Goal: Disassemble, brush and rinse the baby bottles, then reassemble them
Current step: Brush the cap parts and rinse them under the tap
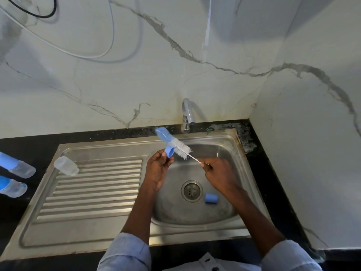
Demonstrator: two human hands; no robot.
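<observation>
A: What kind of room is this?

B: A kitchen corner. Pale marble-look walls (136,75) with grey veins meet at the right, and a black stone bench (273,192) runs beneath them. A steel sink (230,145) is set into it, with a ribbed drainboard (93,190) to the left of the basin and a chrome tap (187,114) at the back. Thin cables (109,32) loop across the upper wall.

A: And the hands?

B: Both are over the basin. The left hand (159,169) has a closed grip on a small blue bottle ring (169,151), pinched at the fingertips. The right hand (218,173) pinches the wire handle of the bottle brush (175,143), whose white bristles touch the ring; its blue sponge end points toward the tap.

A: Where are the other bottle parts?

B: A clear bottle body (66,166) lies on its side on the drainboard's far left. A blue cap (211,198) lies in the basin just right of the drain (191,191). Two capped bottles (15,166) lie on the bench at the left edge.
</observation>
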